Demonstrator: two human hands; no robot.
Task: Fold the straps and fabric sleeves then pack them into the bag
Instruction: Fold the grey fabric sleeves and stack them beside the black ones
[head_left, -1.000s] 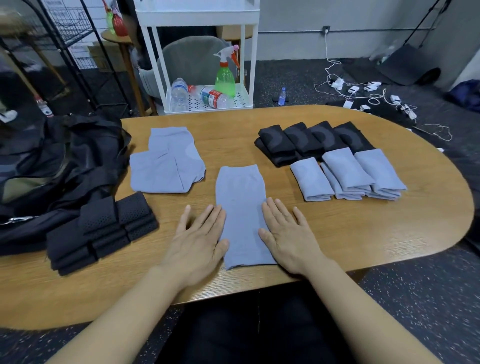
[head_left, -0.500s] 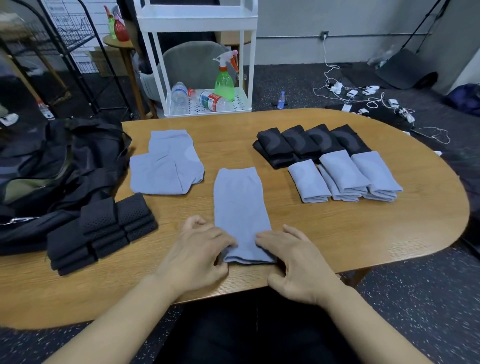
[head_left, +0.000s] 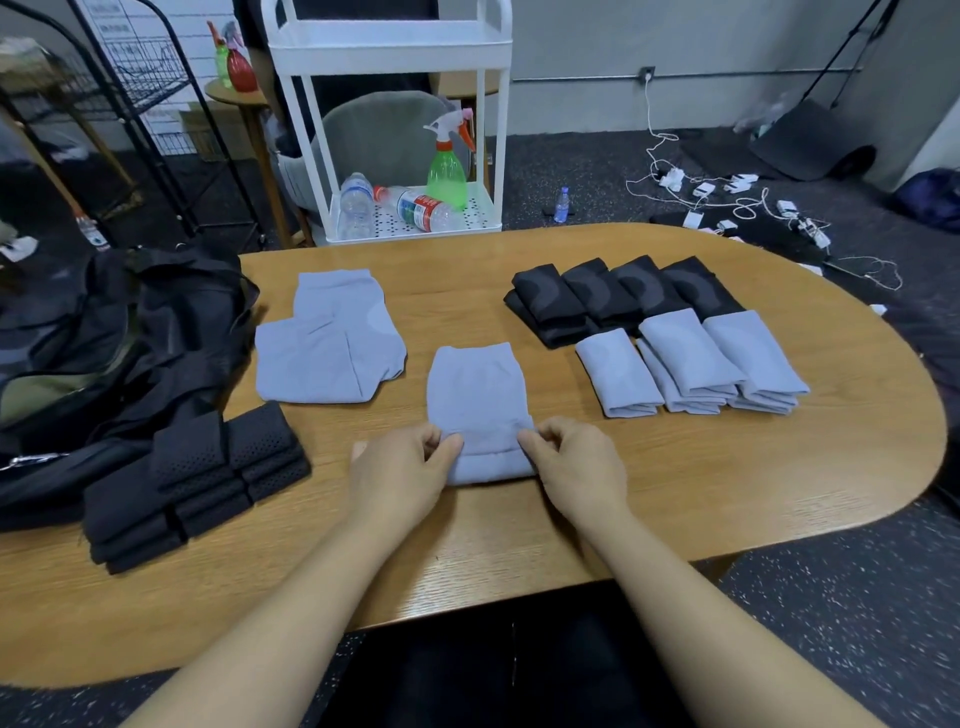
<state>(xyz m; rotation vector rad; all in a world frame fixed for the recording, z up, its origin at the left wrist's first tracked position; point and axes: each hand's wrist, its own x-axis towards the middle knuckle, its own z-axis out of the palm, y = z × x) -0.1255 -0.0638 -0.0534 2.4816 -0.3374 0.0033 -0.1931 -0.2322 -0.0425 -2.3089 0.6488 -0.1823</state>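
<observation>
In the head view, the light blue sleeve (head_left: 475, 400) lies flat on the desk (head_left: 675, 467), directly in front of the person, with its long axis running away from the body toward the far edge. Its near end is already turned over onto itself, so a short doubled band lies across the near part. The left hand (head_left: 402, 475) pinches the left corner of this turned edge between thumb and curled fingers, and the right hand (head_left: 576, 467) pinches the right corner in the same way; both hands are grasping the sleeve, one on each side, at about the same height. The free part of the sleeve lies beyond the hands, so I judge that the coming move must carry the held edge forward, away from the body and along the long axis, to meet the far end. Both hands are equally near, and the fold will be straight only if they travel together. To the left, near the left hand, lie the unfolded blue sleeves (head_left: 327, 348) and a stack of folded black straps (head_left: 192, 483), and beyond them the open black bag (head_left: 104, 343) rests on the left end of the desk. To the right lie the folded blue sleeves (head_left: 691, 364) and behind them the folded black sleeves (head_left: 613, 296). I judge that packing is not yet begun.
</observation>
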